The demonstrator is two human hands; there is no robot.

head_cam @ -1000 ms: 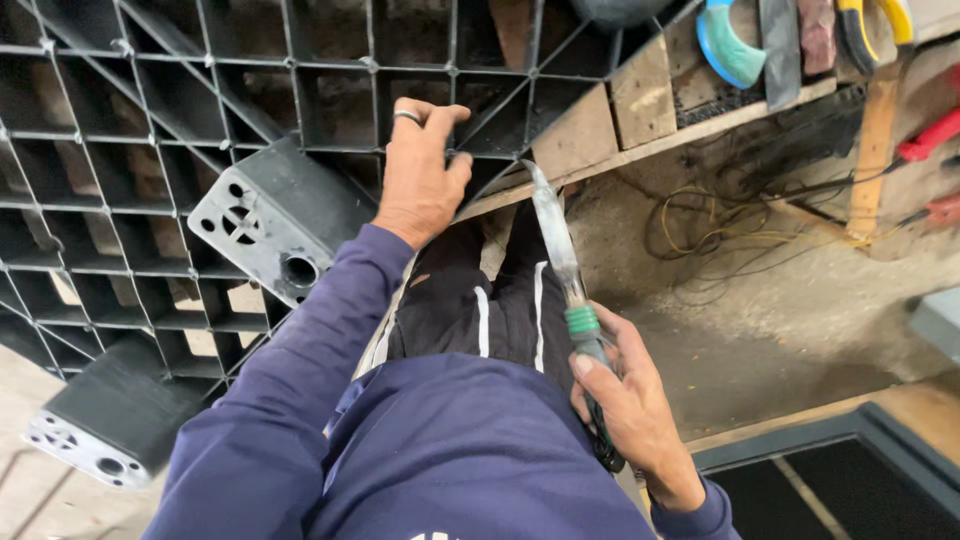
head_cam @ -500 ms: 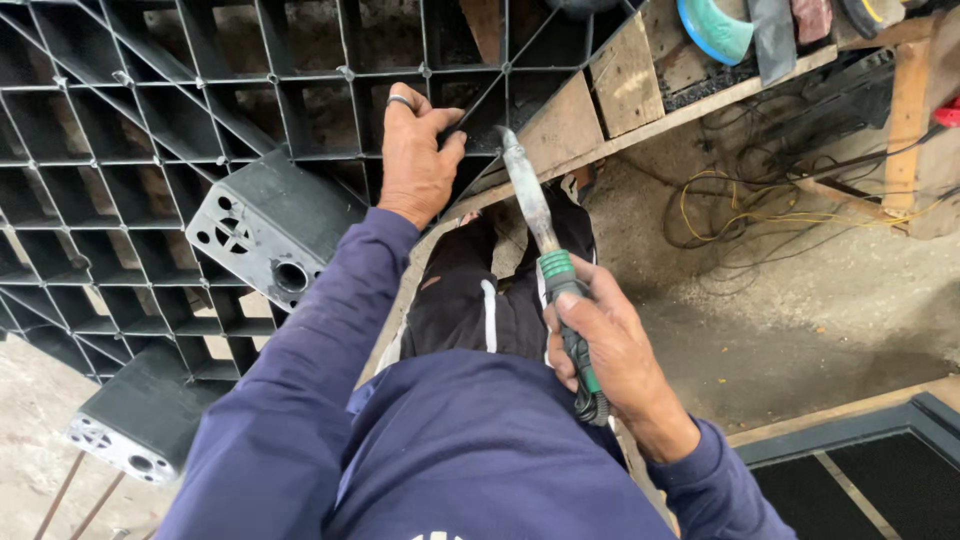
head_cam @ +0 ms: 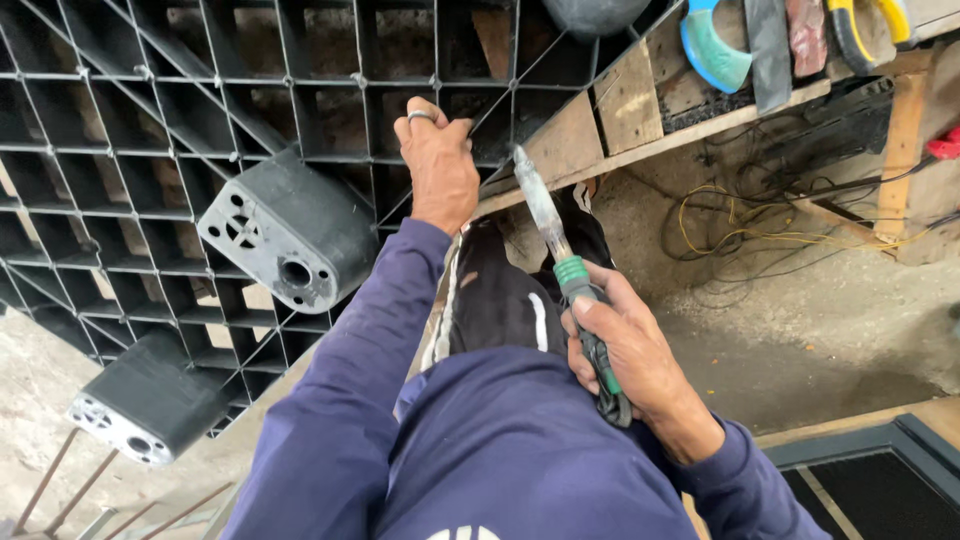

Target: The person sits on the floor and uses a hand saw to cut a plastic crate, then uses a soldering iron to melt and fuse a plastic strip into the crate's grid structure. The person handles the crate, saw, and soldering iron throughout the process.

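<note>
Landmark: black plastic grid panel (head_cam: 200, 130), a lattice of square cells that fills the upper left of the view.
Left hand (head_cam: 437, 165): grip closed over a rib at the right edge of the grid panel; a ring sits on one finger.
Right hand (head_cam: 625, 355): grip wrapped fully round the green and black handle of the soldering iron (head_cam: 565, 275), below and right of the grid panel.
Soldering iron: long tool with a worn grey metal shaft; the tip points up toward the grid panel's right edge, just beside the left hand. Whether the tip touches the panel cannot be told.
Upper grey block (head_cam: 290, 230): rounded dark block fixed to the face of the grid panel, left of the left hand; its pale end face shows holes.
Lower grey block (head_cam: 145, 405): same shape, at the lower left corner of the grid panel.
Wooden planks (head_cam: 630, 100): pale boards lying right of the grid panel, beneath its right edge.
Hand tools (head_cam: 715, 45): teal, grey and yellow handles resting on the planks, well right of the grid panel.
Wires (head_cam: 740, 225): yellow and black loops on the dusty floor, below the planks.
Labels and packages: none legible.
</note>
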